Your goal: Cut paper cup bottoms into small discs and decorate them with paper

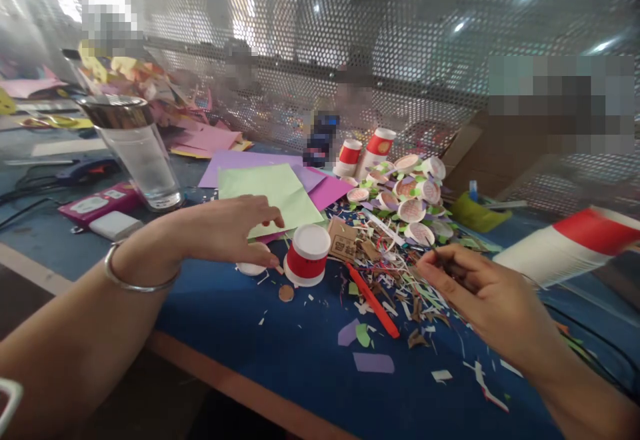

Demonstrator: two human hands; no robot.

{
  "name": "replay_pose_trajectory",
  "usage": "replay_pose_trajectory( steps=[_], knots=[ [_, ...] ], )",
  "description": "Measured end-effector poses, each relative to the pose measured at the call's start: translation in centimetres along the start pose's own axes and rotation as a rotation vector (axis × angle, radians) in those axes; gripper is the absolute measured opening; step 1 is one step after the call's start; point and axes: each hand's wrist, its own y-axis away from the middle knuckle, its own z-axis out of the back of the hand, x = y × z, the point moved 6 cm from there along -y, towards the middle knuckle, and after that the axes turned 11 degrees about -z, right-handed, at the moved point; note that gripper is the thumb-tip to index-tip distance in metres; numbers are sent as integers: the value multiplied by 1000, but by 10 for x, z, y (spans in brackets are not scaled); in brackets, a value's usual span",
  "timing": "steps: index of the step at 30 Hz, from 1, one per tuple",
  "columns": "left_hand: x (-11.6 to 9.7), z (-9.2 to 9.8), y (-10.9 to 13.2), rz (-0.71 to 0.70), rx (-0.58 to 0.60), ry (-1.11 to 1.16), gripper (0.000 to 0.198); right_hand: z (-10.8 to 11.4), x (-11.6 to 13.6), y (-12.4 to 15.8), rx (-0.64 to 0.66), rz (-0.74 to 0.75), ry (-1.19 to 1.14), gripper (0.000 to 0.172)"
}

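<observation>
My left hand (240, 230) hovers just left of a short cup-like piece (306, 263) with a red band and a white top. Its thumb and fingers are apart, with nothing held between them. Under that hand lie a pale green paper sheet (273, 193) and part of a white disc (251, 269). A small brown disc (286, 293) rests in front of the cup piece. My right hand (465, 280) is closed in a pinch above the paper scraps (400, 273). Something thin and dark shows at its fingertips, too hidden to name. A red pen-shaped tool (373, 300) lies between the hands.
White discs with green and purple bits (413, 210) are heaped at the back, beside stacked paper cups (377, 150). A tall glass of water (143, 160) and a pink box (100, 201) stand left. A red-and-white cup stack (565, 247) lies right. A perforated metal screen (425, 47) closes the back.
</observation>
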Motion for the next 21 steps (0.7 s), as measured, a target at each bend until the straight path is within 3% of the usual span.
replay_pose_trajectory(
  steps=[3,5,7,10,12,15,18,21],
  knots=[
    [-16,-12,-10,-173,-83,67,68,-4,-2,0,43,0,4,34],
    [-26,-21,-16,-249,-92,123,60,-6,-3,0,73,10,11,35],
    [-32,-23,-19,-260,-132,156,50,-5,-4,-1,83,5,15,36],
    [-36,-11,-19,-195,-295,256,47,-3,-1,0,88,13,11,35],
    [-38,-4,-19,-155,-406,445,48,-2,3,2,89,13,-7,34],
    [-53,-10,-24,-184,-489,763,53,-2,8,7,90,-55,-144,35],
    [-72,-31,-35,-201,-483,924,51,-6,6,10,140,-149,-384,38],
    [-89,-50,-45,-221,-452,925,49,-9,4,11,184,-162,-556,38]
  ],
)
